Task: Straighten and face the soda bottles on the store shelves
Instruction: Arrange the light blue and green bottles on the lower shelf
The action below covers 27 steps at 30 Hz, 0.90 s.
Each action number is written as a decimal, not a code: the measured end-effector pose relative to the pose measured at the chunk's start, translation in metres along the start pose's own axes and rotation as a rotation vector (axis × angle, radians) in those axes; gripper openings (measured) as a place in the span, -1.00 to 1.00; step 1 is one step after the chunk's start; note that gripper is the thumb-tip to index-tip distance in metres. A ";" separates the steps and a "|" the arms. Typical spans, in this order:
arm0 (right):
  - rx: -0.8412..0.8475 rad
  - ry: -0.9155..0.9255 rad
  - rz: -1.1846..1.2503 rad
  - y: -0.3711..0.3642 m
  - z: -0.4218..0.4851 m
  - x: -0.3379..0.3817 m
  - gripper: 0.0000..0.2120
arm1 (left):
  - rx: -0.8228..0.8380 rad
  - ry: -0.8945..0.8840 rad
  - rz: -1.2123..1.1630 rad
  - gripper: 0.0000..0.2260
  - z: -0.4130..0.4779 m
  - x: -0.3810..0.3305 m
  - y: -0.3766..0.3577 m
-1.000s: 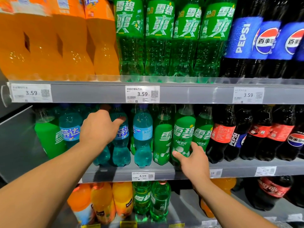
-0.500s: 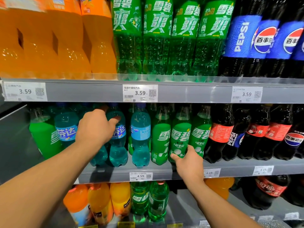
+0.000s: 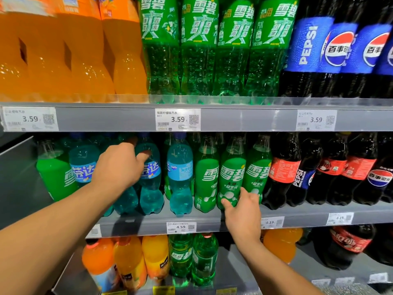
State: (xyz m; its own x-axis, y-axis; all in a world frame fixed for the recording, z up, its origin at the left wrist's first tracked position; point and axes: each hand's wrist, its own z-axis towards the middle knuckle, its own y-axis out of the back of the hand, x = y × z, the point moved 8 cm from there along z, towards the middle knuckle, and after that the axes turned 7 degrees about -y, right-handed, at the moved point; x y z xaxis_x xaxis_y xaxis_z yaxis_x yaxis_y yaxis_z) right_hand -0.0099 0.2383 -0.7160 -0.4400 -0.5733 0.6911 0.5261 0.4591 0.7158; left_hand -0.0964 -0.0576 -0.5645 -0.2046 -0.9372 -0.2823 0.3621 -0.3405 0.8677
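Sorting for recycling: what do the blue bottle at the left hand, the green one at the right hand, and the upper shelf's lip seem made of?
Blue Fanta bottle: clear glossy plastic, probably PET; blue liquid shows through, highlights glint. Green Sprite bottle: see-through neck, glossy printed film sleeve, likely plastic. Upper shelf's lip: clear rigid plastic; bottle bases show through.

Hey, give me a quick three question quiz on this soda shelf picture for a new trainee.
1. True or false: the left hand grips a blue bottle.
2. What price is on the tag under the large green bottles? A 3.59, B 4.59, C 4.19.
3. Fill in: the right hand grips a green bottle near its ____.
Key: 1 true; 2 A; 3 base.
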 end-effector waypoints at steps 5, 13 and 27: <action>-0.002 0.017 -0.081 0.000 -0.002 0.001 -0.49 | -0.036 -0.043 0.012 -0.56 -0.001 0.004 0.003; -0.004 0.022 0.165 0.020 -0.015 0.003 -0.46 | -0.085 -0.035 -0.044 -0.56 -0.009 0.011 0.012; 0.079 0.363 0.253 0.033 -0.058 0.168 -0.41 | -0.198 -0.091 -0.215 -0.69 -0.028 0.040 0.036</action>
State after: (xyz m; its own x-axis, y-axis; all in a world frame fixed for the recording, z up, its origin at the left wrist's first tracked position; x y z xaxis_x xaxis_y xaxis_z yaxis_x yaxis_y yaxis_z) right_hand -0.0239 0.1174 -0.5818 -0.0138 -0.6308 0.7759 0.5212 0.6576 0.5439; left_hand -0.0659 -0.1094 -0.5562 -0.3731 -0.8344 -0.4056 0.4703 -0.5470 0.6926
